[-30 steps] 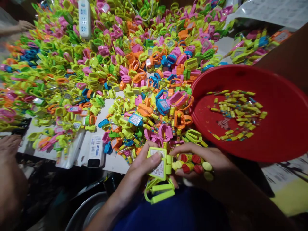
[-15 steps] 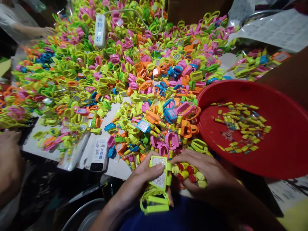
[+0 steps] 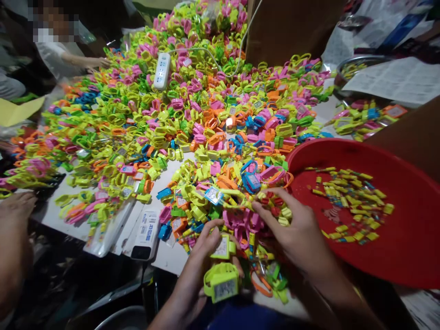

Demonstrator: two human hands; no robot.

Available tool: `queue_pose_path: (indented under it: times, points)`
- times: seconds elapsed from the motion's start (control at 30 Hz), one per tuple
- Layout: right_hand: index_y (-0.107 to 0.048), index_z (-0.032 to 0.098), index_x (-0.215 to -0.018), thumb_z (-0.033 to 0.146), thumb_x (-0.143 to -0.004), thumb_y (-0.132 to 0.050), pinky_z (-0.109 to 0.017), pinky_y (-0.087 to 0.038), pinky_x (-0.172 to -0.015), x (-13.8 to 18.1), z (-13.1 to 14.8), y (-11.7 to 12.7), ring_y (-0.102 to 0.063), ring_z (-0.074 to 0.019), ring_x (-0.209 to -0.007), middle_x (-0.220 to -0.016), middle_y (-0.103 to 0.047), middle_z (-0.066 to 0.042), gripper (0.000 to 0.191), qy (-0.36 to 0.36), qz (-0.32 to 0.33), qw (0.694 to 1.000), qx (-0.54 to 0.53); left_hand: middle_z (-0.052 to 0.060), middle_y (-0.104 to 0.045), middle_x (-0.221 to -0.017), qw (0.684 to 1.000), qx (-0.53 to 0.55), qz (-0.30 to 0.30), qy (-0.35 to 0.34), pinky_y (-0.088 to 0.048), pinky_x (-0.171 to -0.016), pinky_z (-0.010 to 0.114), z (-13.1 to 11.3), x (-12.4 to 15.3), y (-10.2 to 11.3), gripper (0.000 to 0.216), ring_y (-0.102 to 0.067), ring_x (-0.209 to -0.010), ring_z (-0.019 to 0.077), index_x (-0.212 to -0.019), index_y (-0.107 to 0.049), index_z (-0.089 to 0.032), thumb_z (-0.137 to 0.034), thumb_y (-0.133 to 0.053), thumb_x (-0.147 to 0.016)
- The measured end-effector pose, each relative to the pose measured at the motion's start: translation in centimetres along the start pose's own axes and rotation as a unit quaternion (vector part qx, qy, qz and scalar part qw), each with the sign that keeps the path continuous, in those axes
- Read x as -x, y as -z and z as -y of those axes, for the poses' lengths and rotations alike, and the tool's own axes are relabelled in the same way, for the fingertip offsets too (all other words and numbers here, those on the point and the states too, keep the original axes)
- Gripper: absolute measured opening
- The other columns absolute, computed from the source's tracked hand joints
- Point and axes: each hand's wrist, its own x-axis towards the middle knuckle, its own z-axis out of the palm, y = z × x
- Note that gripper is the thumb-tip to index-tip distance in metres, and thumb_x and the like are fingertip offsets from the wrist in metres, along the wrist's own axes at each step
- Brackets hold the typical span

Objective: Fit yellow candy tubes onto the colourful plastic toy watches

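My left hand (image 3: 202,256) is closed on lime green toy watches (image 3: 222,275) at the near table edge, its thumb on one square face. My right hand (image 3: 292,229) reaches into the heap of toy watches (image 3: 220,192) with a yellow strap piece (image 3: 237,203) pinched between thumb and forefinger. Small red and yellow pieces (image 3: 280,211) show along its fingers. To the right stands a red basin (image 3: 405,247) holding several small yellow tubes (image 3: 350,201).
Coloured toy watches (image 3: 154,123) cover the whole table, with a white power strip (image 3: 161,71) lying on them. Two white boxes (image 3: 144,233) lie at the near edge. A brown carton (image 3: 288,32) stands at the back. Another person's hand (image 3: 99,61) reaches in at far left.
My right hand left the lime watch and moved forward into the heap, pinching a yellow strap piece. My left hand kept its watches and turned them. The view tilted up.
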Motion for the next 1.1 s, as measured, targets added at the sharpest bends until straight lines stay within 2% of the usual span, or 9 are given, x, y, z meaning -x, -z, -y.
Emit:
queue_pose_path:
  times: [0.17, 0.27, 0.37, 0.5, 0.63, 0.77, 0.87, 1.0, 1.1]
  points:
    - [-0.073, 0.022, -0.115, 0.055, -0.102, -0.067, -0.042, -0.052, -0.075, 0.9, 1.1, 1.1, -0.077, -0.0324, -0.078, -0.093, -0.082, -0.008, 0.036, 0.012, -0.085, 0.993, 0.086, 0.009, -0.074, -0.118, 0.999, 0.023, 0.016, 0.019, -0.061, -0.079, 0.037, -1.1, 1.1, -0.6, 0.061, -0.079, -0.083, 0.0242, -0.139, -0.050, -0.026, -0.026, -0.074, -0.083]
    - [-0.069, 0.024, -0.129, 0.046, -0.107, -0.063, -0.044, -0.057, -0.091, 3.0, 1.4, 2.2, -0.081, -0.0332, -0.100, -0.120, -0.083, -0.011, 0.032, 0.018, -0.109, 0.984, 0.140, 0.007, -0.074, -0.114, 0.999, 0.016, 0.024, 0.024, -0.057, -0.068, 0.030, -1.1, 1.4, -1.1, 0.056, -0.077, -0.075, 0.0200, -0.134, -0.051, -0.027, -0.024, -0.074, -0.083]
    - [-0.065, 0.028, -0.123, 0.032, -0.107, -0.063, -0.035, -0.058, -0.098, 5.0, 1.0, 2.2, -0.081, -0.0242, -0.107, -0.132, -0.080, -0.006, 0.018, 0.055, -0.035, 0.995, 0.077, 0.003, -0.076, -0.096, 0.999, -0.027, -0.002, 0.032, -0.053, -0.061, 0.027, -0.6, 1.0, -1.8, 0.044, -0.067, -0.055, 0.0134, -0.132, -0.050, -0.028, -0.039, -0.074, -0.096]
    - [-0.063, 0.027, -0.115, 0.022, -0.102, -0.062, -0.029, -0.059, -0.090, 6.4, 0.3, 0.7, -0.081, -0.0187, -0.105, -0.133, -0.079, -0.004, 0.014, 0.117, 0.070, 0.990, -0.036, 0.000, -0.076, -0.084, 0.997, -0.081, -0.017, -0.005, -0.053, -0.061, 0.022, 0.2, 0.2, -3.0, 0.044, -0.069, -0.059, 0.0133, -0.126, -0.054, -0.025, -0.044, -0.081, -0.097]
    - [-0.065, 0.028, -0.103, 0.025, -0.103, -0.065, -0.029, -0.062, -0.085, 6.7, 0.8, 0.2, -0.080, -0.0194, -0.090, -0.104, -0.083, -0.003, 0.003, -0.019, -0.019, 0.986, -0.165, 0.002, -0.080, -0.094, 0.997, -0.064, 0.024, -0.030, -0.054, -0.060, 0.020, 1.0, 0.1, -3.9, 0.044, -0.072, -0.061, 0.0120, -0.122, -0.057, -0.024, -0.045, -0.084, -0.094]
    - [-0.062, 0.028, -0.102, 0.031, -0.104, -0.070, -0.031, -0.065, -0.083, 7.1, 1.4, 0.0, -0.080, -0.0222, -0.093, -0.110, -0.080, -0.003, 0.008, -0.173, -0.130, 0.933, -0.286, 0.006, -0.081, -0.103, 0.998, -0.026, 0.051, -0.031, -0.057, -0.056, 0.025, 1.7, 0.2, -4.8, 0.038, -0.075, -0.059, 0.0169, -0.116, -0.063, -0.023, -0.047, -0.083, -0.094]
    - [-0.062, 0.028, -0.101, 0.034, -0.105, -0.067, -0.036, -0.064, -0.086, 7.6, 0.9, -0.5, -0.078, -0.0245, -0.095, -0.114, -0.077, -0.006, 0.009, -0.169, -0.121, 0.927, -0.312, 0.006, -0.081, -0.099, 0.996, -0.089, 0.026, -0.019, -0.055, -0.059, 0.022, 1.7, 0.3, -5.8, 0.035, -0.076, -0.067, 0.0158, -0.108, -0.073, -0.021, -0.046, -0.088, -0.089]
    - [-0.071, 0.026, -0.101, 0.032, -0.104, -0.065, -0.035, -0.057, -0.098, 7.4, -0.4, 0.2, -0.074, -0.0231, -0.102, -0.118, -0.073, -0.005, 0.009, -0.087, -0.090, 0.959, -0.254, 0.004, -0.081, -0.094, 0.975, -0.207, -0.035, -0.075, -0.058, -0.073, 0.023, 1.0, 0.5, -7.0, 0.030, -0.076, -0.085, 0.0187, -0.093, -0.083, -0.021, -0.050, -0.091, -0.086]
    - [-0.077, 0.025, -0.104, 0.036, -0.100, -0.070, -0.036, -0.055, -0.101, 6.9, -0.5, 2.1, -0.074, -0.0245, -0.099, -0.097, -0.076, -0.005, 0.014, -0.119, -0.058, 0.966, -0.221, 0.003, -0.080, -0.091, 0.946, -0.284, -0.048, -0.150, -0.058, -0.080, 0.027, 0.4, 0.6, -7.4, 0.022, -0.075, -0.087, 0.0199, -0.094, -0.085, -0.025, -0.047, -0.083, -0.094]
